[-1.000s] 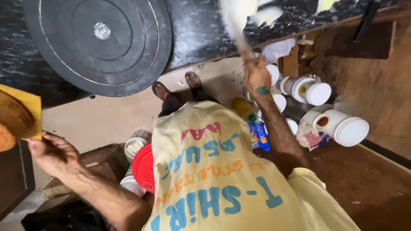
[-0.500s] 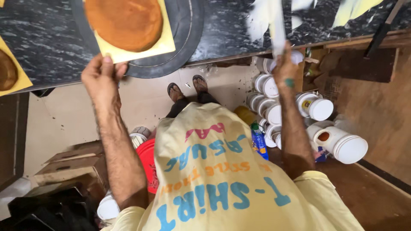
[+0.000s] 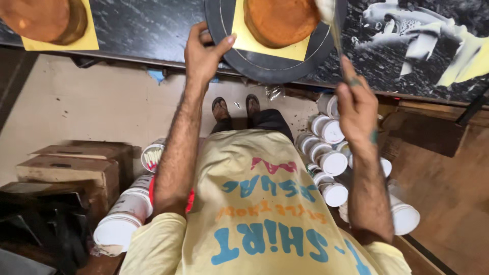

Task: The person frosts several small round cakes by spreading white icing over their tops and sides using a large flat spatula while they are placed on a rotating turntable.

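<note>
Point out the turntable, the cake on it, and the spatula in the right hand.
turntable (image 3: 265, 66), head view, bare dark rim at the near edge.
cake (image 3: 280, 20), head view, middle of the brown top.
spatula (image 3: 337, 38), head view, thin blade above the right hand (image 3: 356, 104).

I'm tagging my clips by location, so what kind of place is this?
Probably a bakery or cake-decorating workroom. A round brown sponge cake sits on a yellow square board atop a dark round turntable, beside white cream smears on the black counter, with white lidded tubs stacked below.
</note>
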